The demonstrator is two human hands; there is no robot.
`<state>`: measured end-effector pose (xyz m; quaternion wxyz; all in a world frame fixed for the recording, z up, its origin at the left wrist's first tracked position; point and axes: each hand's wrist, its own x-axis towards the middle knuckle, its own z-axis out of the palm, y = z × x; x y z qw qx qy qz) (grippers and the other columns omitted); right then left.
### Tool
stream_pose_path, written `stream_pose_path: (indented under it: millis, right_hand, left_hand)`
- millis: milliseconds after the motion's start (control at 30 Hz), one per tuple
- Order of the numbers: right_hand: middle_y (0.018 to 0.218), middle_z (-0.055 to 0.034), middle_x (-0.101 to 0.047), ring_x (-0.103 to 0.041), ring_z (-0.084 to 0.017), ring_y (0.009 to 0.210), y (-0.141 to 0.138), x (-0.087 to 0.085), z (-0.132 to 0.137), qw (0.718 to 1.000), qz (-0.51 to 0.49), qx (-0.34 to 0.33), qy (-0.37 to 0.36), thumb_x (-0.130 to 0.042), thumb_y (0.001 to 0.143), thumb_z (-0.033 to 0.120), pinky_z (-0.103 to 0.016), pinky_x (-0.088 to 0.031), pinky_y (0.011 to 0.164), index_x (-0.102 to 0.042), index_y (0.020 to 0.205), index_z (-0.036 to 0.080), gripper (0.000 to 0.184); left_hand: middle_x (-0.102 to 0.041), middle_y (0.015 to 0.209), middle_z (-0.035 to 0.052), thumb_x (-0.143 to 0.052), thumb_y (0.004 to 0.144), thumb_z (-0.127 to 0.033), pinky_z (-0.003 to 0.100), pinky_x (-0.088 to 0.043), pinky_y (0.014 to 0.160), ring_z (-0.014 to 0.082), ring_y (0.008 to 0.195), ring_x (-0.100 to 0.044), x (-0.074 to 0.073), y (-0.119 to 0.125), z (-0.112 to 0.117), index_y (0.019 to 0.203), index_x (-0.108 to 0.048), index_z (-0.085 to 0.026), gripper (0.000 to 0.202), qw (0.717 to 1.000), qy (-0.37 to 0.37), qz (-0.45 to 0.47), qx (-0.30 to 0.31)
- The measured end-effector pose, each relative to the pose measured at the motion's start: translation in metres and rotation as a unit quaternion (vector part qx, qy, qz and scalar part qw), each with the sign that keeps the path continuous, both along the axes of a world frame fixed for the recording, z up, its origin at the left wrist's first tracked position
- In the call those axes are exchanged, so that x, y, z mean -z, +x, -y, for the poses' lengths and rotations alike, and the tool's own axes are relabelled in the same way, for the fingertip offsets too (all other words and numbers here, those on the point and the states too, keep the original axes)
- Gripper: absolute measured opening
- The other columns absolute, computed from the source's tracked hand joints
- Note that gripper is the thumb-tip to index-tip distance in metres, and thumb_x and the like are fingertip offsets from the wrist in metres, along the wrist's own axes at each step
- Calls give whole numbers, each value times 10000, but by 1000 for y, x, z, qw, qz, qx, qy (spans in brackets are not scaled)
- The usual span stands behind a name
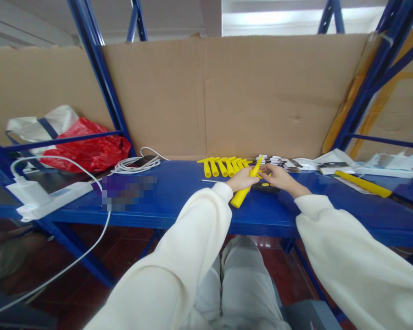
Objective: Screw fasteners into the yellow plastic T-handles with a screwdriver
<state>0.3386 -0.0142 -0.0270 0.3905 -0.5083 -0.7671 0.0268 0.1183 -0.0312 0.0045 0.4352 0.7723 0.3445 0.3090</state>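
Observation:
My left hand (240,179) is closed around a yellow plastic handle (241,195) that slants up to the right over the blue shelf (179,188). My right hand (278,176) meets it at the handle's upper end, its fingers pinched there on something I cannot make out. Just behind my hands lies a row of several yellow handles (223,166), side by side. A thin metal rod (211,180) lies on the shelf left of my left hand.
A coiled white cable and phone (137,164) lie at left, with a red bag (89,149) and a white power strip (51,198). Small packets (289,162) and a long yellow tool (363,184) lie at right. A cardboard wall (227,96) backs the shelf.

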Motion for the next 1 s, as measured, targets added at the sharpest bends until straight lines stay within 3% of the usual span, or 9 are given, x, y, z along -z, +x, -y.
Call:
stream_pose_path:
  millis: [233, 500, 600, 733, 1000]
  right_hand:
    - [880, -87, -804, -736, -244, 806, 2, -4, 2, 998, 23, 59, -2, -642, 948, 346, -360, -609, 811, -726, 932, 230, 144]
    - [813, -85, -786, -710, -241, 761, 9, -7, 3, 993, 68, 99, 0, -579, 936, 291, -325, -566, 737, -739, 919, 225, 174]
    - [870, -120, -807, -749, -273, 849, 28, -8, 2, 977, 83, 194, -26, -589, 930, 251, -338, -580, 787, -765, 919, 210, 182]
    - [906, -119, -826, -791, -292, 971, 53, -7, 5, 936, 125, 312, -107, -638, 911, 203, -342, -593, 857, -793, 868, 219, 161]
    - [896, -131, -834, -806, -284, 893, 57, -2, 5, 920, 174, 321, -143, -657, 928, 206, -340, -603, 806, -826, 864, 225, 182]
  left_hand:
    - [-602, 607, -44, -686, 835, -100, 288, -542, 588, 174, 496, -598, 7, 15, -4, 1161, -745, -164, 337, 1000, -12, 15, -7]
    - [-586, 585, -48, -684, 861, -59, 288, -534, 611, 171, 524, -600, 3, 9, 2, 1024, -723, -164, 198, 996, -63, 46, -49]
    - [-570, 582, -57, -720, 861, -71, 265, -504, 570, 149, 500, -577, 3, 4, 1, 918, -675, -190, 140, 992, -76, 64, -72]
    - [-528, 543, -77, -712, 851, -62, 234, -461, 527, 128, 463, -547, 5, 0, -1, 858, -627, -203, 164, 992, -83, 61, -68]
    - [-518, 524, -77, -650, 846, -36, 249, -476, 567, 141, 473, -564, 2, 1, 3, 822, -597, -214, 187, 993, -88, 45, -62]
